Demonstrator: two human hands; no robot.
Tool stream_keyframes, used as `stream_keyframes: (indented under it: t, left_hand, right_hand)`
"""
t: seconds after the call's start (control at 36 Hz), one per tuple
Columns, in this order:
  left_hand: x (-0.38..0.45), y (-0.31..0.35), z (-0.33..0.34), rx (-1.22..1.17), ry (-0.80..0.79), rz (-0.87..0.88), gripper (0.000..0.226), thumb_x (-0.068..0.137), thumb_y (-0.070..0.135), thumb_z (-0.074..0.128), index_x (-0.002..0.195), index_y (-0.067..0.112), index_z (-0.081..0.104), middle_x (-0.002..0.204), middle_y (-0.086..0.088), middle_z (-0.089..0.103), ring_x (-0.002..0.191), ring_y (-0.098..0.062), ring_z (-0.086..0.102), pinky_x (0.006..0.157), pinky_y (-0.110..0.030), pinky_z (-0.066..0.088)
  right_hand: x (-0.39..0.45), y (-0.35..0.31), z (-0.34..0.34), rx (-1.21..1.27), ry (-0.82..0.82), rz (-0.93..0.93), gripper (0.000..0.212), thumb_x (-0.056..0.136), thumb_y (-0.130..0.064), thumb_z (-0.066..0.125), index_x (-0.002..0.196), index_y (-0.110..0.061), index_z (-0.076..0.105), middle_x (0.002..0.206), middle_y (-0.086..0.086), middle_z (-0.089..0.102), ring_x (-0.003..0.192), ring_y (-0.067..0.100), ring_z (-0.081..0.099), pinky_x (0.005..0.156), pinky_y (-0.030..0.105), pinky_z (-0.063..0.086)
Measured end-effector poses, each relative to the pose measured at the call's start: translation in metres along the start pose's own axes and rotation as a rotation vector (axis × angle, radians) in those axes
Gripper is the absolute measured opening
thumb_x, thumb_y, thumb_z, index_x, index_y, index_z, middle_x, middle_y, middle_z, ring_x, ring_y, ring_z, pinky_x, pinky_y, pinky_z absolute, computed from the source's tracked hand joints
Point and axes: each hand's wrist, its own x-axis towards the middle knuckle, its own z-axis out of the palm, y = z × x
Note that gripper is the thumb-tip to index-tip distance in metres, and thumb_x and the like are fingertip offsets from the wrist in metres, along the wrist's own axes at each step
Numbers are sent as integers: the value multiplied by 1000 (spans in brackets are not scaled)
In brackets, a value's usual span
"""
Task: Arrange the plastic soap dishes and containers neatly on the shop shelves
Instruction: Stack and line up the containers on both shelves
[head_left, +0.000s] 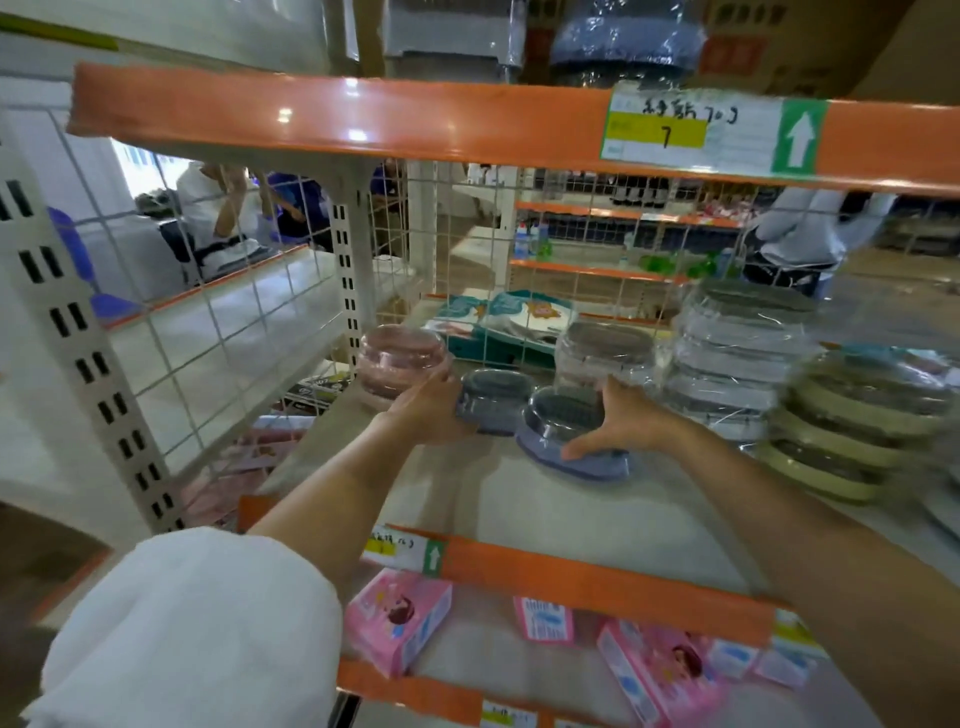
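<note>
On the middle shelf (545, 514) lie two blue-grey soap dishes wrapped in clear plastic. My left hand (434, 410) grips the left side of the rear blue-grey dish (496, 397). My right hand (626, 421) holds the front blue-grey dish (563, 431), thumb on its near rim and fingers over its far right side. A pink stack of dishes (402, 361) stands just left of my left hand. Behind the dishes stands a wrapped grey stack (605, 353).
A taller clear-wrapped grey stack (737, 353) and a beige stack (852, 426) fill the shelf's right side. A wire mesh back panel (519, 249) closes the shelf behind. The orange shelf edge (363, 117) hangs overhead. Pink boxes (397, 618) lie on the shelf below.
</note>
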Motion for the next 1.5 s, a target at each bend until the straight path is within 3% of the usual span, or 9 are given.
stream_keyframes:
  t: [0.19,0.47,0.69,0.81,0.92,1.08,1.25,1.39,1.5]
  left_hand:
    - [49,2,28,75,-72,-52,69,86,47,63,140,9,42,138,-10,48,126,-26,48,103,-39,43]
    - [68,9,41,246,-203,-49,62,96,44,48,145,11,30,146,-17,33,132,-33,34,111,-42,31]
    - [48,11,37,140,-221,-125,104,76,68,62,148,12,14,152,-18,5,141,-43,6,118,-50,15]
    - [29,9,39,21,-265,-143,115,66,62,75,146,12,10,150,-18,10,139,-39,17,115,-48,26]
    - [6,8,36,-80,-333,-145,119,56,59,83,140,12,14,144,-13,29,132,-32,35,108,-48,37]
    - [-32,16,20,-135,-267,-129,111,51,54,87,136,11,31,138,-7,38,122,-27,45,100,-40,43]
    - [-81,23,-24,-200,-240,-60,124,16,76,68,121,15,41,125,-4,46,112,-25,48,94,-42,46]
    - [-119,34,-77,-275,-347,-31,117,27,69,82,125,19,42,123,5,49,111,-16,50,97,-36,47]
    - [-144,48,-120,-286,-353,4,87,55,48,88,123,21,42,117,7,52,106,-13,51,94,-26,43]
  right_hand:
    - [-15,39,1,35,15,55,112,46,-66,85,132,-11,37,130,9,46,114,24,48,92,34,45]
    - [-14,61,12,165,-4,54,98,58,-52,87,132,-16,34,124,-1,42,109,16,46,86,30,42]
    - [-21,53,13,205,-24,57,106,60,-52,85,140,-11,28,134,4,37,116,18,42,93,28,41]
    - [-37,48,16,220,-46,61,116,58,-54,86,145,-11,23,136,3,35,125,20,41,101,29,39]
    - [-49,53,22,261,-63,54,144,28,-79,80,144,-16,22,135,0,45,122,20,48,104,41,44]
    - [-81,38,13,327,-6,28,96,47,-44,94,127,-13,51,115,-1,63,106,13,60,90,24,49]
    - [-140,6,-7,369,37,14,88,55,-52,88,125,-21,45,117,-10,53,111,12,52,86,19,40]
    - [-201,-29,-38,369,32,-31,40,67,-48,83,87,-27,56,85,-13,60,81,10,58,58,7,39]
    - [-239,-45,-66,361,74,-46,38,72,-44,82,93,-26,56,91,-8,63,87,14,61,70,14,48]
